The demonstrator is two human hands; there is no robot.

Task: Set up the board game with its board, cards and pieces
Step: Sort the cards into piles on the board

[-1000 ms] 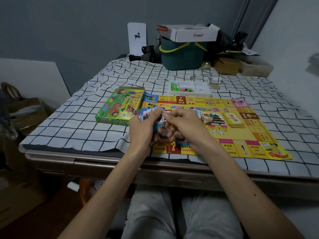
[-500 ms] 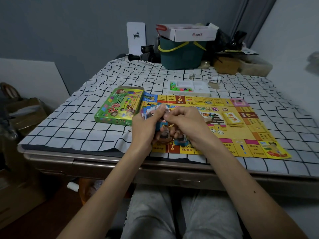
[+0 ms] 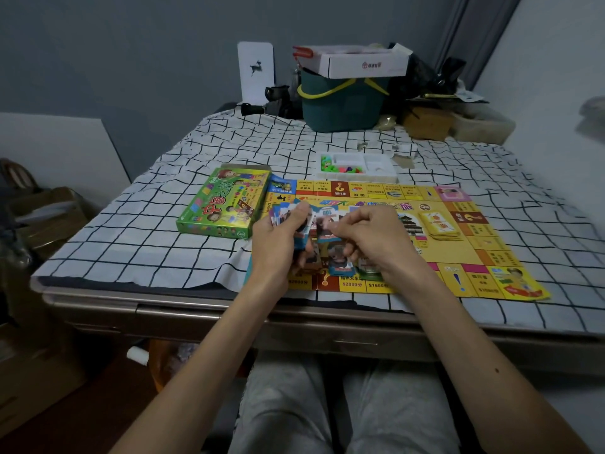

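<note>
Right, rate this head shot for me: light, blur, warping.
Head view: dim, flat bluish light, no glare or hard shadows; the wide lens bends the table edge; the cards gripped by the left hand and pinched by the right hand are blurred, while the board print near its front edge is legible.

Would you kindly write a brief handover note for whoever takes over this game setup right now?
Left hand holds a fan of cards; right hand pinches one card next to it.
Board lies unfolded on the checked cloth, yellow card stack on it, green game box at its left, white tray of coloured pieces beyond its far edge.
Done: board laid, yellow stack placed.
To do: set down the held cards, put out the pieces.
</note>
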